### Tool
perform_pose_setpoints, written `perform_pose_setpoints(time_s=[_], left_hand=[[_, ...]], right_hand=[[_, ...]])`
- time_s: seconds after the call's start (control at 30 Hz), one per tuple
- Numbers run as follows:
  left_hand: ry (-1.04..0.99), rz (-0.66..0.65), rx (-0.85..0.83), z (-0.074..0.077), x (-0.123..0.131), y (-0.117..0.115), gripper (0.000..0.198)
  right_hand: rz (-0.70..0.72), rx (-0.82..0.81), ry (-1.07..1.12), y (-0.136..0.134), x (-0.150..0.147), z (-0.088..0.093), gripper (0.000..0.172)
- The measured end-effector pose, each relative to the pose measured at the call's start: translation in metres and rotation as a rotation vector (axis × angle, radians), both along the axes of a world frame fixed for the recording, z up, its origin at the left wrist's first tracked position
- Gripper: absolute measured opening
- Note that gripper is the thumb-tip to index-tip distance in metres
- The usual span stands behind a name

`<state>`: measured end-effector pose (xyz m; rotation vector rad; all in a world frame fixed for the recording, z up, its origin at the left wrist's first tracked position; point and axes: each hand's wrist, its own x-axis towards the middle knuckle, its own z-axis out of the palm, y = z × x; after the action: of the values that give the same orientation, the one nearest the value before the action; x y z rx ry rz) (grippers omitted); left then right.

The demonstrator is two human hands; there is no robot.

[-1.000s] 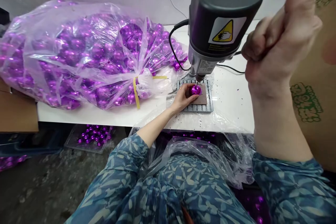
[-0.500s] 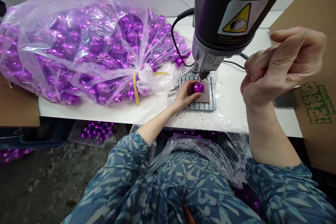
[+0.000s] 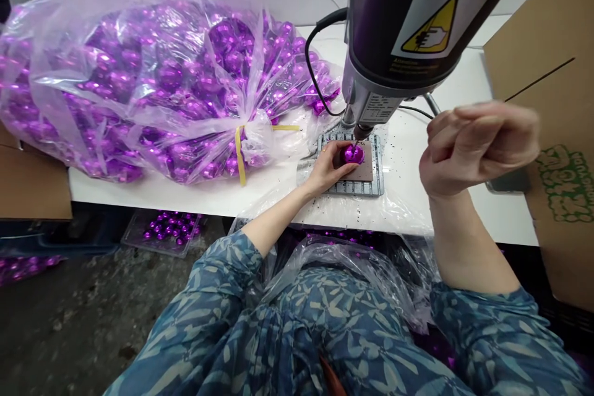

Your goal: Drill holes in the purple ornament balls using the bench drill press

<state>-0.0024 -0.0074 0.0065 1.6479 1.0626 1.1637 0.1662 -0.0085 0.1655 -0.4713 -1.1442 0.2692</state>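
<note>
My left hand point(image 3: 330, 168) is closed around the side of a shiny purple ball point(image 3: 355, 154), steadying it on a brown board point(image 3: 365, 172) over the slotted metal base point(image 3: 378, 180) of a drill press point(image 3: 394, 83). The drill bit point(image 3: 356, 141) comes down to the top of the ball, and I cannot tell how deep it sits. To the right of the machine, my right hand point(image 3: 477, 145) is curled round the end of the drill press lever point(image 3: 431, 104); the fingers cover the grip.
A large clear bag point(image 3: 153, 93) of purple balls, tied with yellow tape point(image 3: 240, 158), fills the table's left. Cardboard boxes point(image 3: 557, 111) stand right. Below the edge is a clear bin point(image 3: 158, 244) of purple balls. Dark shavings dot the white table point(image 3: 208, 198). Clear plastic sheeting point(image 3: 366, 213) hangs over its front.
My right hand has moved down and slightly left with the lever. My left hand still holds the ball in place under the bit. The view has shifted slightly.
</note>
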Motion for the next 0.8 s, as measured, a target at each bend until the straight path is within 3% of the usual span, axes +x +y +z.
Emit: perform_pose_setpoints(time_s=[0.07, 0.2, 0.3, 0.37, 0.43, 0.53, 0.57, 0.63, 0.7, 0.8], left_hand=[[-0.002, 0.005, -0.003, 0.0, 0.0, 0.0, 0.053], [-0.013, 0.011, -0.02, 0.004, 0.003, 0.001, 0.049], [-0.01, 0.07, 0.0, 0.008, 0.005, -0.005, 0.046], [0.038, 0.177, 0.085, 0.011, 0.001, -0.022, 0.043], [0.107, 0.193, 0.216, 0.012, -0.009, -0.051, 0.04], [0.228, -0.087, 0.33, 0.005, -0.035, -0.113, 0.04], [0.296, -0.182, 0.303, 0.001, -0.044, -0.135, 0.041], [0.419, -0.244, 0.193, -0.013, -0.062, -0.171, 0.046], [0.44, -0.156, 0.103, -0.032, -0.075, -0.196, 0.044], [0.353, 0.02, 0.152, -0.058, -0.084, -0.21, 0.034]], right_hand=[[-0.012, -0.046, 0.013, 0.0, -0.004, 0.023, 0.031], [0.04, -0.249, 0.009, 0.013, -0.009, 0.076, 0.029], [0.08, -0.404, 0.015, 0.029, -0.007, 0.097, 0.028], [0.092, -0.425, -0.004, 0.036, -0.004, 0.099, 0.029], [0.125, -0.417, -0.018, 0.04, 0.0, 0.096, 0.028], [0.194, -0.387, -0.003, 0.043, 0.002, 0.091, 0.037], [0.206, -0.371, 0.003, 0.044, 0.001, 0.09, 0.038], [0.21, -0.337, 0.005, 0.044, 0.0, 0.09, 0.034], [0.206, -0.307, 0.011, 0.043, -0.003, 0.092, 0.029], [0.179, -0.314, 0.024, 0.04, -0.004, 0.096, 0.029]])
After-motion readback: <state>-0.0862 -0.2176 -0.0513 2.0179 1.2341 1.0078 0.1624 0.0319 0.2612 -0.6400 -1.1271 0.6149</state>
